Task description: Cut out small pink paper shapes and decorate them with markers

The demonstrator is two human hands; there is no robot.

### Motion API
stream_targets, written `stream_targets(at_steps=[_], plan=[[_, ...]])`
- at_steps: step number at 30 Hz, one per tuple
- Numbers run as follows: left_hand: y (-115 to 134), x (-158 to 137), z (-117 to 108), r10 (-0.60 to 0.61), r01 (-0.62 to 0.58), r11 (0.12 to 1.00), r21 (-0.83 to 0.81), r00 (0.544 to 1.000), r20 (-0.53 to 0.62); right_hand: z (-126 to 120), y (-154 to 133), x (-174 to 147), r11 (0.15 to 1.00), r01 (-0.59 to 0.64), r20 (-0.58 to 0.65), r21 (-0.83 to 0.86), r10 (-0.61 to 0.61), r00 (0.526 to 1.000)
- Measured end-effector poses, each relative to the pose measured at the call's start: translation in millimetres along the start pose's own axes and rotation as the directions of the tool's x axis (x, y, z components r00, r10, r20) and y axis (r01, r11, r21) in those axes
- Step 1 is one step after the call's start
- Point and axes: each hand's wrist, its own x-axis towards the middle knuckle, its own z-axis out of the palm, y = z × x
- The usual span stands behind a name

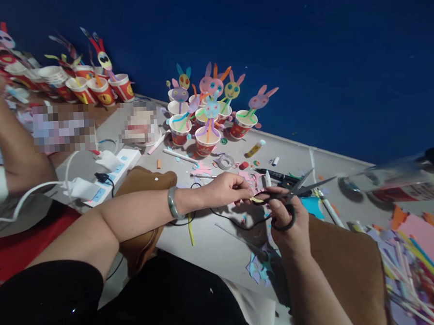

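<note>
My right hand (292, 231) grips black-handled scissors (301, 186), with a finger and thumb at the handle loops. The blades stand apart and point right, away from my left hand. Close to the handles, my left hand (227, 188) is closed in a pinch at a small yellow strip (256, 199), perhaps paper. A bangle (173, 203) circles the left wrist. Beneath the hands lie pink paper scraps, dark pens (276, 175) and a black cable (238, 224). A yellow strip (191, 229) rests on the table below my left wrist.
Paper cups with rabbit-faced figures (207, 141) stand along the blue wall. A power strip (112, 175) with plugs lies left, near another person's arm (15, 129). Tape (224, 162) and a glue stick (255, 148) lie ahead. Coloured straws and paper (421, 249) pile up right.
</note>
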Motion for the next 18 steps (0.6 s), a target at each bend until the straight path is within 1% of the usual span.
stream_targets(at_steps=[6, 9, 12, 14, 18], plan=[[2.6, -1.0, -0.2, 0.018, -0.016, 0.999, 0.050, 1.000, -0.022, 3.8, -1.5, -3.3, 0.997, -0.054, -0.057, 0.055, 0.058, 0.997], [2.7, -1.3, -0.4, 0.016, -0.015, 0.998, 0.060, 1.000, -0.010, 6.2, -4.8, -3.9, 0.994, -0.089, -0.045, 0.066, 0.092, 0.995], [1.8, -0.1, -0.4, -0.026, 0.026, 0.999, 0.026, 1.000, -0.010, 7.3, -7.9, -4.4, 0.994, -0.098, -0.025, 0.044, 0.099, 0.995], [0.5, 1.4, -1.1, -0.046, 0.046, 0.999, -0.001, 0.999, -0.029, 7.1, -8.6, -4.4, 0.995, -0.094, -0.034, 0.027, 0.095, 0.995], [-0.7, 3.0, -4.3, -0.027, 0.026, 0.999, -0.025, 0.998, -0.057, 5.4, -6.5, -3.9, 0.995, -0.090, -0.057, 0.035, 0.092, 0.994]])
